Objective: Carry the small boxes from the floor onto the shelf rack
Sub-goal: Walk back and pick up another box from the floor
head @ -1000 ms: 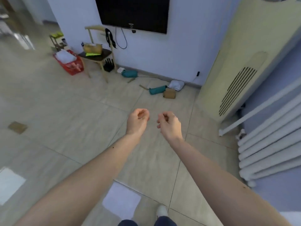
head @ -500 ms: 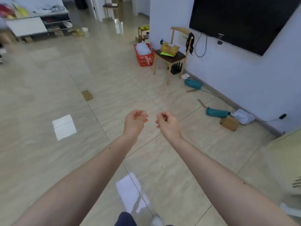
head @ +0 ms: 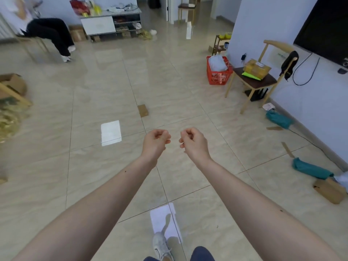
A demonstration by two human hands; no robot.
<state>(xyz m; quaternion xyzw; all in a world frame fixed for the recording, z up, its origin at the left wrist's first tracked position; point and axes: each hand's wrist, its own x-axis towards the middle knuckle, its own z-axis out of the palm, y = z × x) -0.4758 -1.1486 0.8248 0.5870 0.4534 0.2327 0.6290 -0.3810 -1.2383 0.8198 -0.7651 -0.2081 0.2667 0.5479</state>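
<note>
My left hand (head: 155, 142) and my right hand (head: 194, 143) are held out in front of me at mid height, both curled into loose fists with nothing in them. A small flat brown box (head: 143, 110) lies on the tiled floor ahead, beyond my hands. Another brown cardboard box (head: 329, 190) rests on the floor at the right, by the wall. A low shelf rack (head: 113, 23) with a white panel and cluttered top stands against the far wall.
A wooden chair (head: 258, 80) holding a yellow box stands by the right wall, with a red basket (head: 216, 72) beside it. Teal bags (head: 308, 169) and scraps lie along the wall. A seated person (head: 49, 32) is at far left. Cardboard boxes (head: 11, 83) sit at the left edge.
The view has swung left from the wall and radiator toward the open room, bringing the shelf rack and seated person into sight. Both hands stay in loose fists in front of me.
</note>
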